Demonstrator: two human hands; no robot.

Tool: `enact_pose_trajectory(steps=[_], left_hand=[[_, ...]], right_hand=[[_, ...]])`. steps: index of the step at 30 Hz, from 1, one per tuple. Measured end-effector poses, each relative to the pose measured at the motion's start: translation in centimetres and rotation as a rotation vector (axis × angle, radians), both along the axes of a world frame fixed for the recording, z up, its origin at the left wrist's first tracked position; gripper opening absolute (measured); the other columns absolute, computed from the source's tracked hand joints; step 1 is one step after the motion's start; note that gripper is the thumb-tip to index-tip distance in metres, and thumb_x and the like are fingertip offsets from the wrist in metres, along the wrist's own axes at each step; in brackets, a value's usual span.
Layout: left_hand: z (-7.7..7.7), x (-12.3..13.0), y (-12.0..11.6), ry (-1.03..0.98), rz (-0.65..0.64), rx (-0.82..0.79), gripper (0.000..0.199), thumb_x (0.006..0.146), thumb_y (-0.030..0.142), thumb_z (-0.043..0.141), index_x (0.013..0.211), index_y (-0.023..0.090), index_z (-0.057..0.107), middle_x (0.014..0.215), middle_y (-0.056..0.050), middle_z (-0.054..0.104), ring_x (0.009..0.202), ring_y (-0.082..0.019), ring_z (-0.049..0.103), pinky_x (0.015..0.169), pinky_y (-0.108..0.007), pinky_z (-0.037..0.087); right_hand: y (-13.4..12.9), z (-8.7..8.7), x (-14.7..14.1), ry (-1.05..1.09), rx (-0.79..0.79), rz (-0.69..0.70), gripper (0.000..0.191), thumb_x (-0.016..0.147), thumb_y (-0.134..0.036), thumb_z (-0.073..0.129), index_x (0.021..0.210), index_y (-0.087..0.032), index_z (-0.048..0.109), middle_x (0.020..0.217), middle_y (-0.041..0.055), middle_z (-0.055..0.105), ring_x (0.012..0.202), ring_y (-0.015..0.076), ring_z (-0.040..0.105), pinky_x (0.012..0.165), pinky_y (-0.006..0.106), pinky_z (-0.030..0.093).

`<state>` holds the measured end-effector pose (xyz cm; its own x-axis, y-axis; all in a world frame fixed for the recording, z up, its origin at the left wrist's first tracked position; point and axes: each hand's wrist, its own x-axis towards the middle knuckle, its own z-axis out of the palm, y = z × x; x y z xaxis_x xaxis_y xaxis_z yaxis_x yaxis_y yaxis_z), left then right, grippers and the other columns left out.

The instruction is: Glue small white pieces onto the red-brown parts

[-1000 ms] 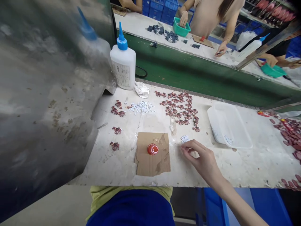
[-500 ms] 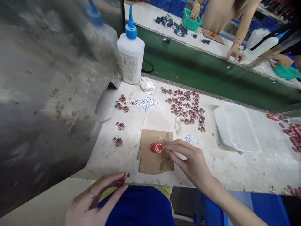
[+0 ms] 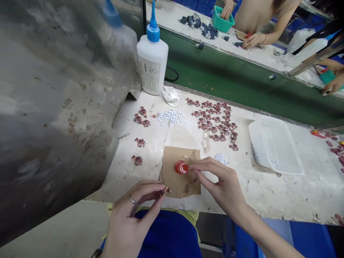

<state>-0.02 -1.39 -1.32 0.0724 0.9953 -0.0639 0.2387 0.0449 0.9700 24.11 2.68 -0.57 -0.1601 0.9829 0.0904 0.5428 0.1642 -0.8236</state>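
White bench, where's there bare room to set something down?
Mostly bare: between the clear tray and the front edge, right of the right hand; also between that tray and the reddish pieces at far right. Crowded: beyond the cardboard, with white bits and brown figures.

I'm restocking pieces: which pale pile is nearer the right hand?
The smaller, tighter pile just beyond the right hand; the larger, scattered pile lies near the bottle.
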Motion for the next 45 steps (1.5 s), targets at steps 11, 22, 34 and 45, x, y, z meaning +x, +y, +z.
enact_pose_trajectory(steps=[11, 22, 34, 45], left_hand=[[0.9, 1.6, 0.1, -0.162, 0.112, -0.071, 0.027, 0.084, 0.013, 0.075, 0.103, 0.031, 0.073, 0.090, 0.007, 0.079, 0.080, -0.009, 0.078, 0.079, -0.008, 0.061], [1.4, 2.0, 0.2, -0.120, 0.078, -0.048, 0.019, 0.090, 0.014, 0.070, 0.101, 0.029, 0.068, 0.097, 0.006, 0.077, 0.087, -0.008, 0.077, 0.082, -0.011, 0.063], [0.4, 1.4, 0.2, -0.074, 0.145, -0.035, 0.021, 0.083, 0.018, 0.078, 0.097, 0.034, 0.075, 0.089, 0.010, 0.077, 0.079, -0.004, 0.075, 0.080, -0.005, 0.060], [0.4, 1.5, 0.3, -0.006, 0.091, -0.077, 0.018, 0.086, 0.023, 0.077, 0.099, 0.036, 0.077, 0.093, 0.013, 0.080, 0.081, -0.007, 0.078, 0.081, -0.005, 0.059]], right_hand=[[-0.6, 0.8, -0.3, 0.308, -0.337, -0.146, 0.007, 0.089, -0.030, 0.077, 0.090, -0.026, 0.082, 0.088, 0.0037, 0.079, 0.079, 0.0178, 0.075, 0.073, 0.031, 0.066], [-1.5, 2.9, -1.5, 0.401, -0.366, -0.112, 0.005, 0.091, -0.026, 0.076, 0.088, -0.026, 0.080, 0.086, 0.0029, 0.077, 0.079, 0.0162, 0.073, 0.071, 0.027, 0.065], [-0.5, -1.4, 0.1, -0.099, 0.060, 0.042, 0.023, 0.100, -0.014, 0.060, 0.108, -0.026, 0.077, 0.100, 0.0056, 0.075, 0.088, 0.0182, 0.073, 0.074, 0.031, 0.062], [-0.5, -0.7, 0.0, -0.119, 0.113, 0.061, 0.024, 0.099, -0.010, 0.061, 0.111, -0.025, 0.076, 0.102, 0.0063, 0.075, 0.093, 0.0188, 0.073, 0.076, 0.031, 0.062]])
